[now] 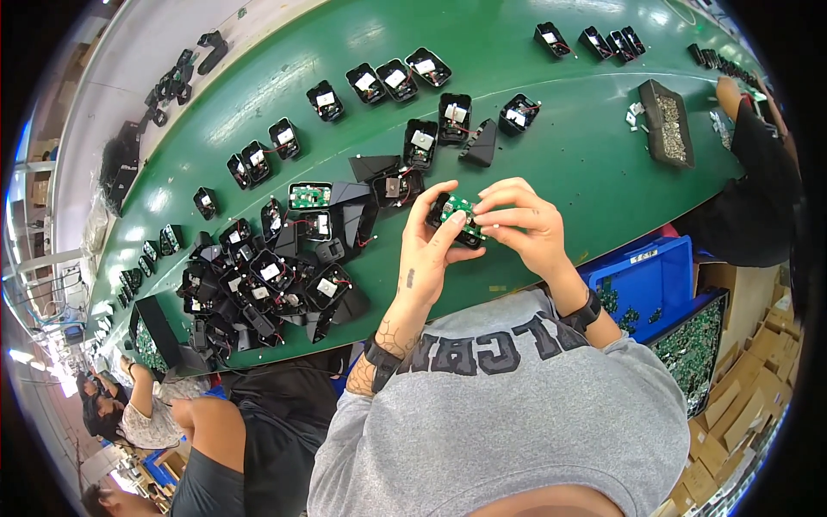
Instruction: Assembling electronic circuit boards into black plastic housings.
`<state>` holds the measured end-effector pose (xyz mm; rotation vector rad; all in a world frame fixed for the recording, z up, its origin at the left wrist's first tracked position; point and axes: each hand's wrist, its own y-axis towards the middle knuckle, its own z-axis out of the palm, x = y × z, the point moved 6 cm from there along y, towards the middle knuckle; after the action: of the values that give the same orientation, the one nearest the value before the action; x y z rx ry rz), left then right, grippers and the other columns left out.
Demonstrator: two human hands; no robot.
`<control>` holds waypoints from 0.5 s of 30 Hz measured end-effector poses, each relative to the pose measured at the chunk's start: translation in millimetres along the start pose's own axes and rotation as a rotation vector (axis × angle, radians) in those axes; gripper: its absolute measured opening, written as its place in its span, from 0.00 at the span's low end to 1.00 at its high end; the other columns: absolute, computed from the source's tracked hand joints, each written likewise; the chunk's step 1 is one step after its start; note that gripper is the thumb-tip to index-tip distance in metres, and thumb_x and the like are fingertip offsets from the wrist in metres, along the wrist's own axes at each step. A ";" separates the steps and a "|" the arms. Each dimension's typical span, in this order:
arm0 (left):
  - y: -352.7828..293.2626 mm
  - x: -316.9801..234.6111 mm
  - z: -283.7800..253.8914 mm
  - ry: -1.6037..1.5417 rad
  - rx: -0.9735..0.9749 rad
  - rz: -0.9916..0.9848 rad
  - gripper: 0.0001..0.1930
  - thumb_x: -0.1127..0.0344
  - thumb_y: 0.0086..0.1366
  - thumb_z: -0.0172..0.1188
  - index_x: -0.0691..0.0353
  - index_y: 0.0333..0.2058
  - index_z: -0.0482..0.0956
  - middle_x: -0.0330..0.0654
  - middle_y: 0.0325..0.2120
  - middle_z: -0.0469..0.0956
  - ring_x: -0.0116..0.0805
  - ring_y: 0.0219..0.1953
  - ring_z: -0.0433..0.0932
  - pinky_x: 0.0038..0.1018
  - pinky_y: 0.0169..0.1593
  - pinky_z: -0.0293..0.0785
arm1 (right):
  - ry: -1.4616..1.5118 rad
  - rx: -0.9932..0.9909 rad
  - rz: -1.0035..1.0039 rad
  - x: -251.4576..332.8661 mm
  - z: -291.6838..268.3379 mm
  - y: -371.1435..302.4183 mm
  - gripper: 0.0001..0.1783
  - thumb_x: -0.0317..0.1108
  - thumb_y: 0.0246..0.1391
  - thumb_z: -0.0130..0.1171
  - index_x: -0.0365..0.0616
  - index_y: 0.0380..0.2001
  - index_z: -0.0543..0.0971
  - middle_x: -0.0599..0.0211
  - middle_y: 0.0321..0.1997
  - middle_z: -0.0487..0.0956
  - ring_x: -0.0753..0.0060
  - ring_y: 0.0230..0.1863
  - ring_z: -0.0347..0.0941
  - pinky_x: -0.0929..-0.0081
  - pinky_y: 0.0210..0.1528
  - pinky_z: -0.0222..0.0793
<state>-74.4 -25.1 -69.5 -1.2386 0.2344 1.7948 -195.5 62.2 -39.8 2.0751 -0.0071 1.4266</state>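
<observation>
Holding small black housing [438, 209] with green circuit board [457, 205] in left hand [429, 247], over near part of green table [586, 181], about mid-scene; wrapping left hand partly closed around housing from left side, resting thumb on near part of board, stretching index finger along far left side; curving right hand [534, 228] half closed over right side of board, grouping fingertips close together at right edge; can't tell about any small part pinched there, too small and partly hidden; wearing dark wristband [382, 353] on left wrist, similar one on right, plus grey shirt [508, 414]; noting to left on table large jumbled pile of black housings [258, 284], many open with pale square parts and red wires inside; also open housing with green board [310, 196] at far side of pile; across far side of table, loose curved line of open black housings [379, 82], more at far right; at right, dark box [652, 129] full of small metal parts, just beside small white pieces [635, 112]; near right, below table level, blue bin [680, 258] with green boards inside, next to black tray [719, 310] full of boards; cardboard [749, 370] beyond; co-worker's arm [730, 99] at far right, seated co-worker [142, 396] at near left
</observation>
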 end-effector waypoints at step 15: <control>-3.5 -1.3 9.0 -0.335 0.080 -0.019 0.22 0.76 0.65 0.47 0.55 0.58 0.60 0.49 0.52 0.69 0.41 0.53 0.74 0.40 0.49 0.82 | 0.515 -0.264 0.475 -19.0 4.0 -8.3 0.08 0.20 0.48 0.63 0.35 0.34 0.83 0.69 0.37 0.78 0.63 0.56 0.67 0.71 0.51 0.69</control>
<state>-77.4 -18.4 -63.0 -0.8650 0.1020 1.9240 -197.3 60.9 -60.7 1.5001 -0.4780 2.0829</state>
